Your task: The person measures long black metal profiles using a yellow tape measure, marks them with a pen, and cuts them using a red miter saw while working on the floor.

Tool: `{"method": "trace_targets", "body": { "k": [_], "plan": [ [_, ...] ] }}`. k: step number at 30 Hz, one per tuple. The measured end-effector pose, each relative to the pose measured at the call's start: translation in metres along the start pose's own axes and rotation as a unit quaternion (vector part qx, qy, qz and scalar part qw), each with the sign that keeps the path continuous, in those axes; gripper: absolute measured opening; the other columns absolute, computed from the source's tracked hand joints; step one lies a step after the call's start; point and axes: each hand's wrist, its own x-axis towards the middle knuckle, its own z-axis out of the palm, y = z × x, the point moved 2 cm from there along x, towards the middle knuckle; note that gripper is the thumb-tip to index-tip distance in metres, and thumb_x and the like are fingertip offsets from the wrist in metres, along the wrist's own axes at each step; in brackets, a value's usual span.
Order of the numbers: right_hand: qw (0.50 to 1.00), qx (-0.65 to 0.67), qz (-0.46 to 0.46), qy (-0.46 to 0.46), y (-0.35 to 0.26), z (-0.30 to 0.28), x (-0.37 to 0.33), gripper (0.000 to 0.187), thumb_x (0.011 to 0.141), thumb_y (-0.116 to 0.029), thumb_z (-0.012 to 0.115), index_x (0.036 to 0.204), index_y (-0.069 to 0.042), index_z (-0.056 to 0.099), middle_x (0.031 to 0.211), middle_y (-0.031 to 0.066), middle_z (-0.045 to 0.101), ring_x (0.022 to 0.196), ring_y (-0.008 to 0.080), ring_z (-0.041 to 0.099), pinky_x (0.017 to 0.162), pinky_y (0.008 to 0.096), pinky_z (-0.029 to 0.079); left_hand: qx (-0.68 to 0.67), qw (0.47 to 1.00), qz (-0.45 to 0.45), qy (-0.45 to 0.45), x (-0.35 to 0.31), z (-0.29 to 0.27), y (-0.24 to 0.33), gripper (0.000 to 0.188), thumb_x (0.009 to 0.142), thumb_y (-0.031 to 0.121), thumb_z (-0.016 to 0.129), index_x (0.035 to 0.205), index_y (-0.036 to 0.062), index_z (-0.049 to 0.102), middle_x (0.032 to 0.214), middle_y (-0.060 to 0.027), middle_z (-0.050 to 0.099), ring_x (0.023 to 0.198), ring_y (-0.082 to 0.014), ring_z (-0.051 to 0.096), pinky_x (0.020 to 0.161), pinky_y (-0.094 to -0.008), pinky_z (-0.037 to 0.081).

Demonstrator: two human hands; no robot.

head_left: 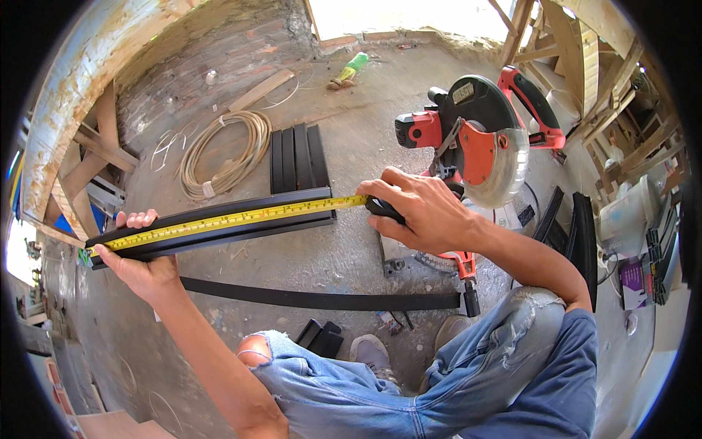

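My left hand (146, 276) is closed round the left end of a black channel-shaped profile (285, 222), its fingers curling over the far side. The thumb rests on the end of a yellow tape blade (241, 217). This blade runs along the profile and slightly past its right end. There, my right hand (431, 208) grips the dark case of the tape measure (385, 211), partly hidden by the fingers. Beyond the profile, several shorter black pieces (301, 157) lie side by side on the floor. A long black strip (314, 298) stretches across the floor nearer to me.
A red and black mitre saw (479, 157) stands at the right, just beyond my right hand. A coiled beige hose (219, 157) and a wooden plank (261, 90) lie far left. More black profiles (581, 241) are at right, near a purple box (635, 284). Timber is stacked far right.
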Motion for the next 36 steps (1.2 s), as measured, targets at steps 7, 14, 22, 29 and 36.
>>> {"method": "trace_targets", "body": {
  "k": [7,14,22,29,36],
  "plan": [
    [1.000,-0.025,-0.010,0.015,-0.0014,-0.0041,-0.0009,0.042,0.091,-0.026,0.064,0.128,-0.009,0.053,0.095,0.0138,0.056,0.076,0.0316,0.063,0.061,0.0446,0.050,0.023,1.000,0.007,-0.002,0.0060,-0.0082,0.0045,0.058,0.097,0.050,0.055,0.102,-0.0075,0.060,0.083,-0.0138,0.049,0.083,-0.0262,0.047,0.080,-0.0389,0.044],
    [0.998,-0.040,-0.025,0.036,-0.0020,-0.0048,-0.0020,0.042,0.090,-0.025,0.064,0.128,-0.009,0.053,0.094,0.0130,0.056,0.074,0.0305,0.063,0.060,0.0446,0.050,0.013,1.000,-0.001,0.022,0.0049,-0.0031,0.0034,0.060,0.100,0.052,0.047,0.101,-0.0073,0.058,0.082,-0.0131,0.048,0.081,-0.0258,0.046,0.077,-0.0383,0.044],
    [0.998,-0.035,-0.029,0.044,-0.0022,-0.0049,-0.0017,0.043,0.088,-0.028,0.065,0.124,-0.009,0.052,0.093,0.0171,0.055,0.075,0.0376,0.064,0.062,0.0499,0.053,0.044,0.998,0.006,0.047,0.0063,-0.0035,0.0045,0.068,0.104,0.056,0.035,0.100,-0.0078,0.057,0.082,-0.0141,0.048,0.082,-0.0276,0.046,0.077,-0.0398,0.045],
    [0.998,-0.044,-0.030,0.045,-0.0048,-0.0064,-0.0020,0.043,0.089,-0.030,0.065,0.124,-0.008,0.052,0.093,0.0180,0.056,0.075,0.0378,0.065,0.062,0.0497,0.053,0.041,0.999,-0.004,0.034,0.0085,-0.0100,0.0082,0.071,0.104,0.058,0.032,0.100,-0.0081,0.058,0.082,-0.0157,0.050,0.083,-0.0292,0.048,0.080,-0.0421,0.047],
    [0.997,-0.048,-0.030,0.045,-0.0040,-0.0066,-0.0025,0.042,0.090,-0.032,0.063,0.123,-0.008,0.052,0.093,0.0185,0.057,0.077,0.0377,0.066,0.062,0.0496,0.053,0.039,0.998,-0.003,0.051,0.0080,-0.0081,0.0071,0.071,0.104,0.058,0.032,0.099,-0.0081,0.058,0.082,-0.0161,0.051,0.083,-0.0301,0.049,0.082,-0.0433,0.048]
  ]
}}
